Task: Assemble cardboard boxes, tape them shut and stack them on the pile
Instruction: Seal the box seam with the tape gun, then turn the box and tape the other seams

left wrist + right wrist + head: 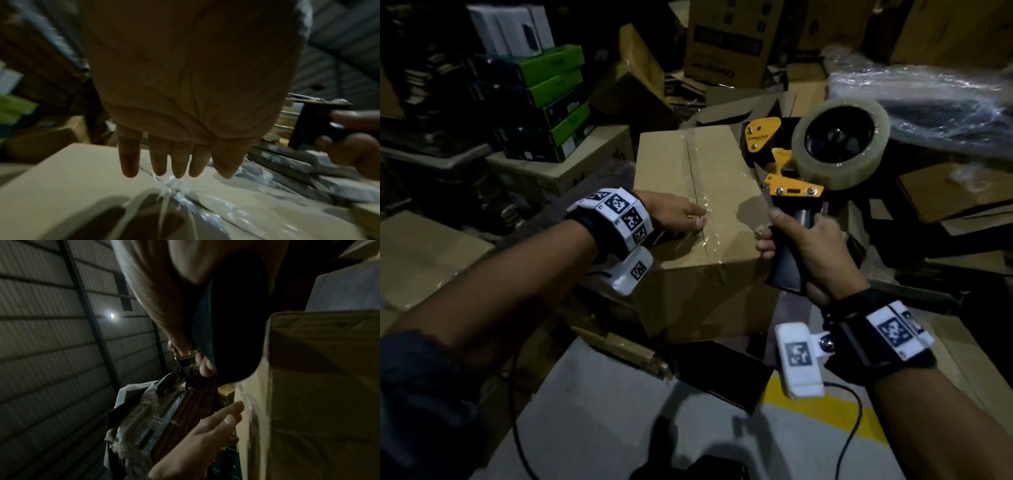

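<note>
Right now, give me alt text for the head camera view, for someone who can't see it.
A left hand presses flat on the taped seam of a closed cardboard box, while the right hand grips a yellow tape gun lifted just right of it. Dim storeroom, more boxes stacked behind.

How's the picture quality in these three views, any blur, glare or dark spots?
Head view: dim, corners dark, glare on the tape strip along the cardboard box. Left wrist view: edges smeared with blur, left hand fairly sharp, tape glinting. Right wrist view: very dark, the tape dispenser handle nearly black in the right hand, one small lamp flaring.
</note>
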Demonstrator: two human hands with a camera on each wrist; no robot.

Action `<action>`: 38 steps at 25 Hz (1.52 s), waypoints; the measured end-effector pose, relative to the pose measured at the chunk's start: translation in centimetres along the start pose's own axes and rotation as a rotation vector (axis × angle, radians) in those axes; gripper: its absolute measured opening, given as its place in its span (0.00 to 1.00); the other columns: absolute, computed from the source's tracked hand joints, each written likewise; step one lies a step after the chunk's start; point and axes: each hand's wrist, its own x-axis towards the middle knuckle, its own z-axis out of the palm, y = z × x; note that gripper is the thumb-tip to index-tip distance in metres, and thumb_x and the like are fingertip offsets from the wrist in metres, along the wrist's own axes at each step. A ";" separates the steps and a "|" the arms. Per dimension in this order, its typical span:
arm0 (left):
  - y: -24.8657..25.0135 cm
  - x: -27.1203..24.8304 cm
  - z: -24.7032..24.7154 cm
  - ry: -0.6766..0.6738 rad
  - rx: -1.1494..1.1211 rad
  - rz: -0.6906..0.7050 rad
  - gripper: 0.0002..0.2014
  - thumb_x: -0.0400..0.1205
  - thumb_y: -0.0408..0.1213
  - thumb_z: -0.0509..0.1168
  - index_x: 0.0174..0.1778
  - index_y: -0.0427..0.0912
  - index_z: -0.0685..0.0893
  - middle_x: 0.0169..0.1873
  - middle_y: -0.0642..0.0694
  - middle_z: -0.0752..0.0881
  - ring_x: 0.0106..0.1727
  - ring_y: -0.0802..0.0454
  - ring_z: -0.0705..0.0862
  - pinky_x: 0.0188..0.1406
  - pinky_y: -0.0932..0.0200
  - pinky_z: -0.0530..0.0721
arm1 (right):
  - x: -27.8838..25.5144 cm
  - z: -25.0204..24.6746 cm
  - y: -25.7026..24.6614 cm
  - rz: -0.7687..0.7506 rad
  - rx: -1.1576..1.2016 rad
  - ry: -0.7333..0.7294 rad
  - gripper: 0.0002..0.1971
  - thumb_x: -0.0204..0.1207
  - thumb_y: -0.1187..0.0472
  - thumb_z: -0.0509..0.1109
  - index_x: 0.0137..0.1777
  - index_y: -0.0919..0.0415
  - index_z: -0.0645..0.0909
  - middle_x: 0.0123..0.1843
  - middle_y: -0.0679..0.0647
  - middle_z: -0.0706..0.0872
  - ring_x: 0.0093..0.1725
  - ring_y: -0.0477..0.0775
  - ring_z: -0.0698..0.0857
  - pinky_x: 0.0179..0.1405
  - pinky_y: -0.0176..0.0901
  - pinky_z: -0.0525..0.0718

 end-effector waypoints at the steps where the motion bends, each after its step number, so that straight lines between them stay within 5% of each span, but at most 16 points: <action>1: -0.8 0.7 -1.0 -0.019 0.048 -0.012 0.26 0.90 0.49 0.49 0.82 0.42 0.63 0.78 0.42 0.69 0.77 0.42 0.68 0.75 0.49 0.65 | 1.1 0.4 -0.4 0.014 0.007 0.005 0.10 0.84 0.63 0.69 0.57 0.69 0.77 0.35 0.63 0.81 0.29 0.54 0.85 0.27 0.42 0.81; 4: -3.0 3.1 -3.5 -0.044 0.134 0.017 0.28 0.89 0.51 0.49 0.85 0.44 0.57 0.83 0.43 0.62 0.82 0.44 0.62 0.80 0.46 0.59 | 5.1 0.2 -2.6 0.120 -0.028 0.071 0.09 0.85 0.59 0.66 0.47 0.64 0.78 0.29 0.57 0.82 0.24 0.49 0.82 0.23 0.36 0.81; 7: -4.9 6.5 -5.1 0.057 0.240 0.086 0.26 0.89 0.51 0.49 0.82 0.44 0.62 0.81 0.43 0.66 0.80 0.44 0.66 0.77 0.48 0.63 | 9.0 -1.4 -4.5 0.239 -0.023 0.129 0.11 0.87 0.55 0.63 0.48 0.63 0.77 0.27 0.54 0.82 0.22 0.45 0.81 0.20 0.32 0.80; 10: -5.7 9.6 -5.3 0.098 0.329 0.150 0.20 0.88 0.54 0.50 0.68 0.48 0.75 0.67 0.44 0.80 0.62 0.44 0.79 0.65 0.45 0.77 | 11.7 -3.3 -4.4 0.368 -0.027 0.159 0.15 0.87 0.53 0.61 0.45 0.65 0.75 0.26 0.55 0.79 0.20 0.46 0.79 0.19 0.32 0.80; 12: -5.9 10.9 -5.6 0.063 0.378 0.181 0.20 0.87 0.56 0.51 0.65 0.48 0.75 0.63 0.48 0.80 0.57 0.47 0.79 0.58 0.47 0.79 | 13.4 -4.6 -3.7 0.431 -0.044 0.189 0.18 0.88 0.52 0.59 0.41 0.64 0.74 0.24 0.54 0.78 0.18 0.46 0.78 0.17 0.31 0.78; 18: -6.5 12.3 -5.5 0.018 0.450 0.223 0.28 0.85 0.60 0.51 0.76 0.47 0.65 0.74 0.50 0.70 0.66 0.47 0.78 0.61 0.45 0.80 | 18.2 -10.0 0.8 0.575 -0.122 0.227 0.17 0.86 0.53 0.62 0.39 0.65 0.75 0.22 0.54 0.79 0.18 0.47 0.79 0.16 0.33 0.78; 23: -5.7 12.3 -5.3 -0.012 0.509 0.085 0.36 0.85 0.63 0.46 0.85 0.50 0.44 0.85 0.54 0.41 0.76 0.44 0.72 0.69 0.45 0.76 | 22.2 -12.3 6.4 0.658 -0.154 0.167 0.15 0.82 0.54 0.67 0.39 0.65 0.76 0.24 0.54 0.79 0.20 0.48 0.80 0.18 0.35 0.79; 28: -5.7 12.4 -4.2 0.042 0.492 -0.053 0.39 0.84 0.65 0.42 0.85 0.47 0.40 0.85 0.48 0.45 0.81 0.46 0.65 0.73 0.44 0.72 | 24.8 -12.3 12.1 0.666 -0.152 0.151 0.17 0.85 0.57 0.66 0.36 0.65 0.77 0.21 0.56 0.80 0.18 0.51 0.78 0.19 0.37 0.79; 32: -5.6 12.2 -3.9 0.045 0.457 -0.149 0.40 0.83 0.67 0.42 0.84 0.48 0.38 0.85 0.47 0.41 0.79 0.44 0.68 0.71 0.44 0.75 | 25.5 -12.6 15.2 0.689 -0.287 0.166 0.15 0.78 0.55 0.75 0.40 0.69 0.81 0.28 0.64 0.84 0.24 0.60 0.80 0.27 0.44 0.82; 38: -5.9 10.4 -3.5 -0.043 0.311 -0.144 0.40 0.84 0.65 0.43 0.85 0.47 0.37 0.85 0.48 0.43 0.85 0.51 0.50 0.81 0.45 0.60 | 25.3 -13.2 17.8 0.650 -0.558 0.239 0.26 0.66 0.48 0.84 0.52 0.71 0.87 0.49 0.63 0.91 0.49 0.63 0.90 0.50 0.54 0.86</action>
